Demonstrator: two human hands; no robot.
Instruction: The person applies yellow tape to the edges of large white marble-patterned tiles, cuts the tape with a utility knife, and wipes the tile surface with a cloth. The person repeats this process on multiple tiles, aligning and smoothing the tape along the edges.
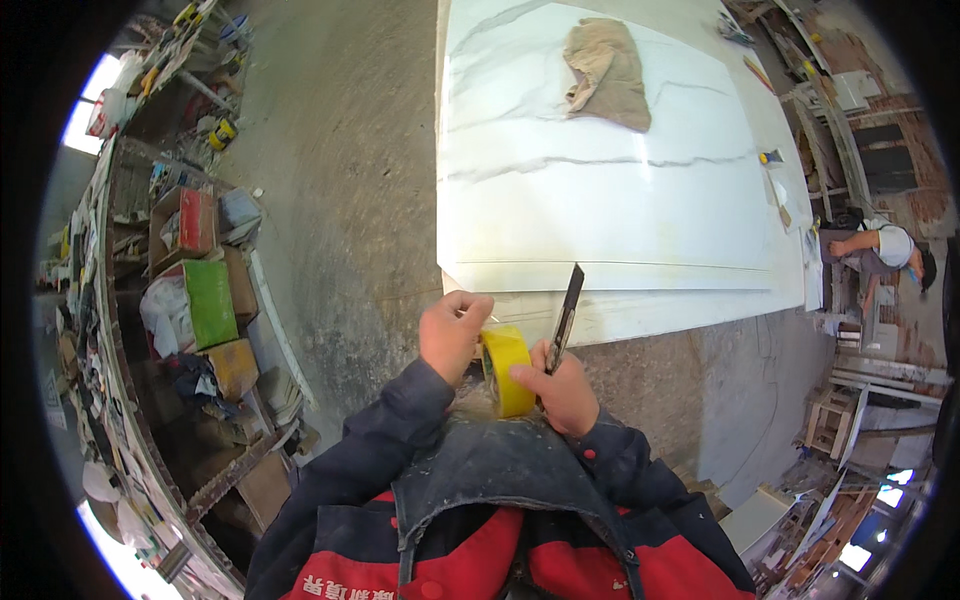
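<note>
My right hand (572,398) is closed around a roll of yellow tape (513,365) and a dark utility knife (568,308), whose handle points up and away from me. The thumb presses on the tape's outer face. Just left of the roll, my left hand (450,335) is closed, with thumb and forefinger pinched together. A small pale bit shows between those fingertips and the roll; what it is I cannot make out. Both hands are in front of my dark apron, at the near edge of a large white slab (600,215) with grey veins.
A crumpled tan cloth (607,75) lies on the slab's far part. A scraper with a blue and yellow end (770,158) is near its right edge. Cluttered shelves with a green box (208,302) stand at left. Another person (885,246) is at the far right.
</note>
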